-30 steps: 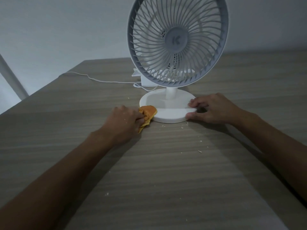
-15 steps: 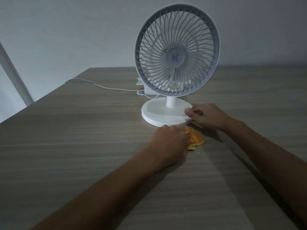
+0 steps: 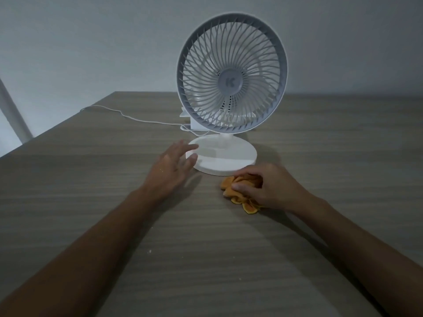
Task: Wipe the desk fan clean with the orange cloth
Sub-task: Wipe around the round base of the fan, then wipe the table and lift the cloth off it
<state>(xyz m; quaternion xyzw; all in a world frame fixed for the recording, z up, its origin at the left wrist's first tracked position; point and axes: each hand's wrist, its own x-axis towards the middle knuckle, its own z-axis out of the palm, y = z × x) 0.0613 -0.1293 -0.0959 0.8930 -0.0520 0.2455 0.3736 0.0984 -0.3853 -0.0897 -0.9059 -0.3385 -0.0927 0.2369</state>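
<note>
The counter [image 3: 343, 138] has a wood-grain top in grey-brown streaks running left to right, with a few pale crumbs [image 3: 150, 250] scattered on it; its far left corner is in view, and its left edge slants toward the viewer. Behind it stands a plain, pale grey wall [image 3: 91, 42]; a white slanting bar [image 3: 13, 110] crosses the far left; the light is dim and cool.

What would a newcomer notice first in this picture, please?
The white fan stands upright at the table's centre back. In front of its round base, the right hand grips the orange cloth on the table, while the left hand reaches open toward the base's left edge.
</note>
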